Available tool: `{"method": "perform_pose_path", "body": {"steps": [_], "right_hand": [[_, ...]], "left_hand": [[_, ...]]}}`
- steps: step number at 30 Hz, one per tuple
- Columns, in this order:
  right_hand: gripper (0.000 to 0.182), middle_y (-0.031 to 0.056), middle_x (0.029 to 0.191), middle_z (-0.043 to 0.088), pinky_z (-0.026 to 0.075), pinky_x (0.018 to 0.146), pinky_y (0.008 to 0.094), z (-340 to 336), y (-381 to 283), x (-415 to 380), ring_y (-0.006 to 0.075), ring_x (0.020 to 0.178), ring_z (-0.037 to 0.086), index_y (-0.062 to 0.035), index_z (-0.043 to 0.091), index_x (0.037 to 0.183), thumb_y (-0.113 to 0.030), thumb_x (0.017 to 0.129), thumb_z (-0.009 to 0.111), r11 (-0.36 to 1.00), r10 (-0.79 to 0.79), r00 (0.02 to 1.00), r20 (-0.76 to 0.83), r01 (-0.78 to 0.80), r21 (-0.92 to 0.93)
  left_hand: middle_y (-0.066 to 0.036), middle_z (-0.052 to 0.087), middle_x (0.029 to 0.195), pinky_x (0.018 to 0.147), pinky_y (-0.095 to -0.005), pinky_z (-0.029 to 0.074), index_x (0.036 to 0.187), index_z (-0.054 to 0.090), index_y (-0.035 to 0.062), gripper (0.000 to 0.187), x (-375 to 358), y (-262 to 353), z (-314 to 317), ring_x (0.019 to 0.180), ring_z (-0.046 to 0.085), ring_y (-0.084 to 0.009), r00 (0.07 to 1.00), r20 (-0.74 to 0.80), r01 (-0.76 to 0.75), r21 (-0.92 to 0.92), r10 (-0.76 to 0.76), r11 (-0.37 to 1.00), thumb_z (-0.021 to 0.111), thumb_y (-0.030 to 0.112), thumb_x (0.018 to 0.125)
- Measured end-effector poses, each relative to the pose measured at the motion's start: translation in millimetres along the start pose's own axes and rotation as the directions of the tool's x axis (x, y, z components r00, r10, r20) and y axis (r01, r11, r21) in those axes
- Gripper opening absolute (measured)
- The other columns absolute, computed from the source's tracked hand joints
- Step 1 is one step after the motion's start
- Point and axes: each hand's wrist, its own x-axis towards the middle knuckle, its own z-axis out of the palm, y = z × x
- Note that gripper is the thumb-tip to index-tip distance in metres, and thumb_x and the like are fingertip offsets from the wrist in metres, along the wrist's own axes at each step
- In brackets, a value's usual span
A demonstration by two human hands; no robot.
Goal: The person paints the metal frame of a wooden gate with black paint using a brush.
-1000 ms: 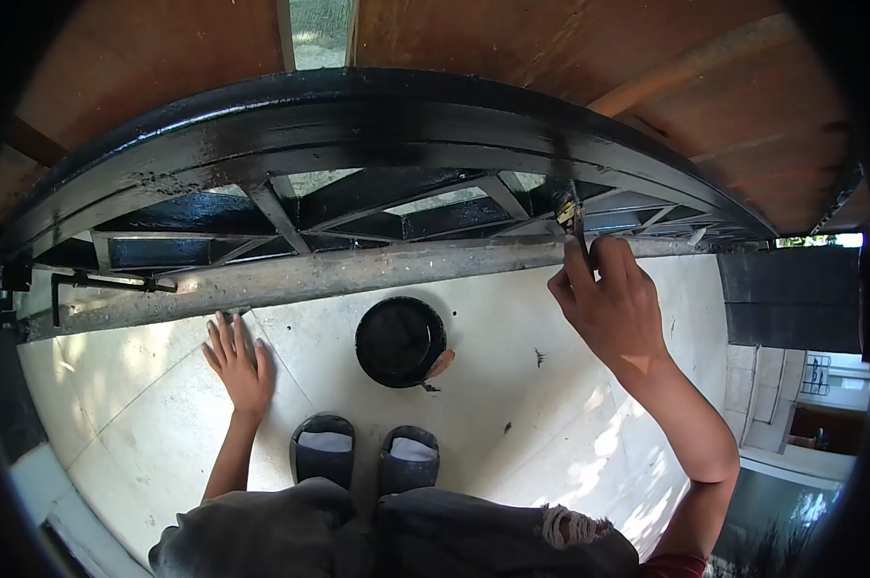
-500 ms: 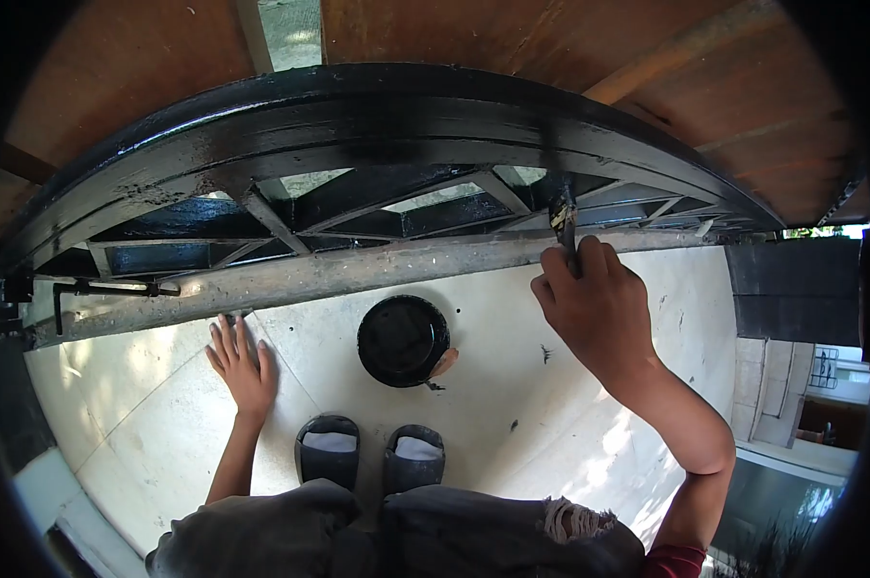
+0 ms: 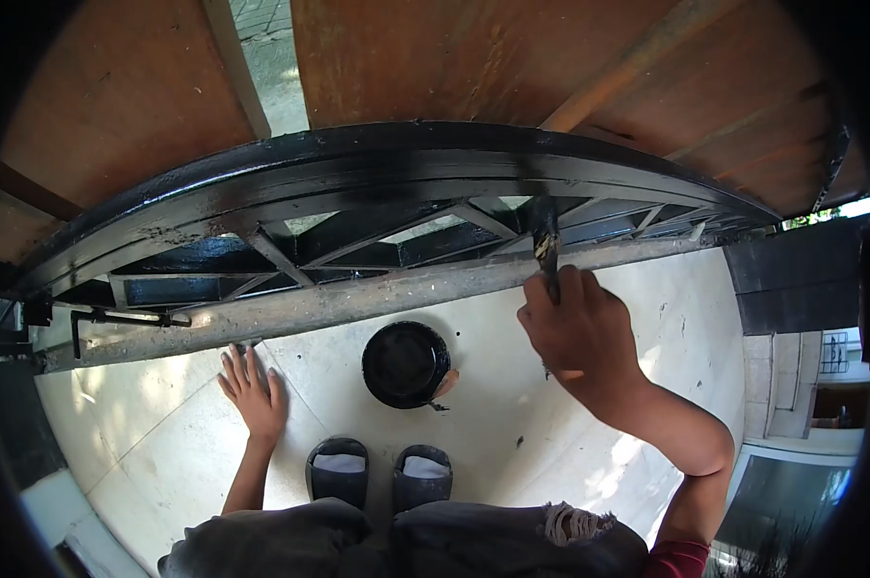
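Note:
My right hand [image 3: 584, 332] is closed round the handle of a paint-covered brush [image 3: 547, 241]. The brush's dark bristles touch or nearly touch the lower side of the glossy black metal frame [image 3: 377, 180], right of centre. Flat on the pale floor, fingers spread, my left hand [image 3: 254, 393] holds nothing. Between my two hands stands a round black container [image 3: 405, 364] with dark contents; something brownish sticks out at its lower right edge.
Brown wooden panels [image 3: 435, 67] rise beyond the frame. A grey ledge [image 3: 387, 295] runs below it, with a black metal latch rod [image 3: 131, 318] at the left. My feet in dark slippers [image 3: 422, 477] are below the container.
The view has tilted up a little, so the frame, container and feet appear lower. My right hand with the brush has shifted slightly left along the frame. My left hand stays on the floor.

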Motion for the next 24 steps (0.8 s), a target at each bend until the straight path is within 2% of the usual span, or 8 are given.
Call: {"method": "perform_pose_path", "body": {"steps": [1,4,7,10,14,17,23,24], "right_hand": [[0.012,0.0087,0.075,0.052,0.049,0.047,0.0257,-3,-4,-3,0.0169,0.065,0.058,-0.0031,0.054,0.082,-0.003,0.079,0.066,1.0,-0.021,0.999,-0.035,0.02,-0.013],[0.012,0.0083,0.073,0.052,0.049,0.047,0.0251,0,-3,-1,0.0166,0.065,0.058,-0.0032,0.055,0.081,-0.002,0.078,0.066,0.998,-0.033,0.997,-0.07,0.036,0.051],[0.011,0.0077,0.073,0.051,0.048,0.046,0.0249,2,-6,-1,0.0156,0.064,0.057,-0.0035,0.055,0.08,-0.001,0.078,0.065,0.999,-0.001,0.999,-0.036,-0.001,-0.045],[0.009,0.0098,0.076,0.055,0.048,0.046,0.0237,1,-7,1,0.0155,0.067,0.059,-0.0031,0.058,0.082,-0.002,0.079,0.066,0.998,-0.046,0.994,-0.104,0.051,0.047],[0.009,0.0114,0.079,0.057,0.05,0.047,0.0244,9,-4,4,0.0167,0.069,0.061,-0.0025,0.059,0.083,-0.003,0.079,0.066,0.999,0.011,1.0,-0.004,-0.011,-0.044],[0.021,0.0125,0.085,0.053,0.055,0.055,0.031,9,-5,1,0.0231,0.073,0.063,-0.0028,0.056,0.089,-0.012,0.08,0.073,0.999,-0.001,1.0,0.002,0.001,0.043],[0.015,0.0121,0.082,0.053,0.056,0.056,0.0334,6,-3,2,0.0234,0.076,0.064,-0.002,0.055,0.089,-0.002,0.081,0.068,1.0,-0.011,0.998,0.059,0.01,0.013],[0.013,0.0116,0.081,0.056,0.056,0.054,0.0305,13,4,6,0.0217,0.074,0.064,-0.0022,0.057,0.086,-0.002,0.079,0.068,1.0,-0.015,1.0,0.014,0.014,0.018]], "left_hand": [[-0.02,0.024,0.166,0.123,-0.0596,0.001,0.154,0.04,0.005,0.059,1,1,-1,0.156,0.012,-0.0403,1.0,0.016,0.004,-0.006,-0.004,1.0,0.048,0.031,0.101],[-0.02,0.024,0.166,0.123,-0.0597,0.001,0.154,0.041,0.0047,0.059,1,3,-3,0.156,0.011,-0.0402,1.0,0.025,0.012,-0.025,-0.011,1.0,0.048,0.03,0.101],[-0.02,0.024,0.166,0.123,-0.0597,0.001,0.154,0.041,0.0045,0.059,2,4,-4,0.156,0.012,-0.0402,1.0,0.023,0.014,-0.028,-0.014,1.0,0.048,0.03,0.101],[-0.02,0.025,0.166,0.123,-0.0596,0.001,0.154,0.041,0.0044,0.059,1,3,-3,0.156,0.012,-0.0403,1.0,0.023,0.012,-0.022,-0.011,1.0,0.048,0.03,0.101],[-0.02,0.025,0.166,0.123,-0.0595,0.001,0.154,0.04,0.0049,0.059,2,3,-4,0.156,0.012,-0.0401,1.0,0.025,0.017,-0.023,-0.016,1.0,0.048,0.03,0.101],[-0.019,0.025,0.167,0.123,-0.0592,0.001,0.154,0.04,0.0061,0.059,1,3,-4,0.156,0.012,-0.0394,1.0,0.019,0.014,-0.023,-0.014,1.0,0.049,0.029,0.101],[-0.019,0.024,0.167,0.124,-0.0593,0.002,0.155,0.039,0.0068,0.059,0,2,-3,0.156,0.013,-0.039,1.0,0.009,0.009,-0.021,-0.008,1.0,0.05,0.027,0.1],[-0.019,0.024,0.167,0.124,-0.0595,0.002,0.155,0.039,0.0067,0.059,0,3,-4,0.156,0.013,-0.0391,1.0,0.01,0.01,-0.025,-0.01,1.0,0.05,0.027,0.1]]}}
